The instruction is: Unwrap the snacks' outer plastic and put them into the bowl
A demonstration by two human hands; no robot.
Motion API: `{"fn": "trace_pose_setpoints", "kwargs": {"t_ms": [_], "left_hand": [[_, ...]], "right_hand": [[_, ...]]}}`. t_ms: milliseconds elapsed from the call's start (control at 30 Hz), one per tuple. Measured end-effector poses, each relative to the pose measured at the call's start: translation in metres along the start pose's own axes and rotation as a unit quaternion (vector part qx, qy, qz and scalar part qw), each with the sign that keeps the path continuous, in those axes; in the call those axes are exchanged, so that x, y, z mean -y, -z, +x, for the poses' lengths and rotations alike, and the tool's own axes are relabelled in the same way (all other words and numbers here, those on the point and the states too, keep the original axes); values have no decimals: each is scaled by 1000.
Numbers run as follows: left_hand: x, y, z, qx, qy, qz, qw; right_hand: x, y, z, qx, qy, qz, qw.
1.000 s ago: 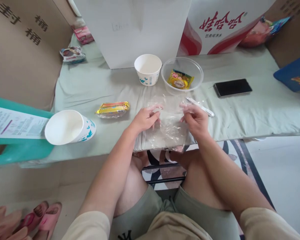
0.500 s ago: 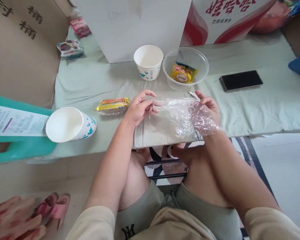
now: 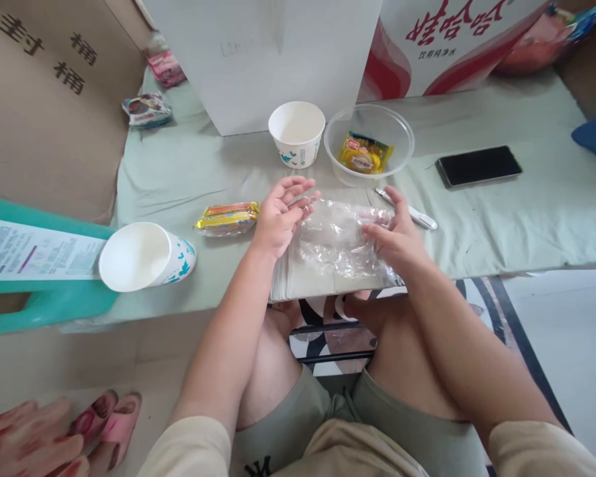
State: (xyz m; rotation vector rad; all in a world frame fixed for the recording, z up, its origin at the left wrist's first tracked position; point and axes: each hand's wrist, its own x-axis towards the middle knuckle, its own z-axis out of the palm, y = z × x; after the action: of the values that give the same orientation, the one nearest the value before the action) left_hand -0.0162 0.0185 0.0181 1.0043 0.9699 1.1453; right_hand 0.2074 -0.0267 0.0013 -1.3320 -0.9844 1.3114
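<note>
A crinkled clear plastic bag (image 3: 335, 245) stretches between my two hands over the table's front edge. My left hand (image 3: 281, 218) pinches its upper left corner between thumb and fingers. At the bag's right side is my right hand (image 3: 400, 232), its thumb on top and some fingers showing through the film, the index finger raised. A white utility knife (image 3: 417, 217) lies just behind that hand, partly hidden by it. Left of my left hand sits a yellow-wrapped snack pack (image 3: 228, 218).
A paper cup (image 3: 297, 136) and a clear plastic bowl (image 3: 338, 165) holding a yellow snack packet (image 3: 365, 156) stand behind the bag. A phone (image 3: 479, 165) lies at right. Another cup (image 3: 179, 262) lies tipped at left by a green plastic object (image 3: 74, 305). Boxes (image 3: 278, 66) line the back.
My right hand has turned and moved slightly left, with the bag no longer draped over its wrist. The utility knife shows more fully. The bag lies lower and flatter.
</note>
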Motion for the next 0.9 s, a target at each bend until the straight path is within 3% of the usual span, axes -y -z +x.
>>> {"fn": "trace_pose_setpoints", "kwargs": {"t_ms": [167,233,400,500,633,800,900], "left_hand": [[-4,-1,-6,85,142,-28,986],[-3,-4,-7,81,173,9,981],[-5,-10,-3,-20,144,17,989],[-6,-9,-2,-12,129,-20,991],[-2,-9,-4,33,153,14,988],[2,-12,-3,-33,85,49,995],[2,-11,0,-29,82,35,996]], "right_hand": [[6,-2,0,-22,27,39,999],[8,-2,1,-27,19,72,997],[6,-3,-2,-4,-54,131,990],[5,-7,-4,7,-71,100,992],[6,-11,-4,-10,-23,71,997],[4,-11,-3,22,-46,54,997],[3,-12,-4,-3,-30,-5,1000]]}}
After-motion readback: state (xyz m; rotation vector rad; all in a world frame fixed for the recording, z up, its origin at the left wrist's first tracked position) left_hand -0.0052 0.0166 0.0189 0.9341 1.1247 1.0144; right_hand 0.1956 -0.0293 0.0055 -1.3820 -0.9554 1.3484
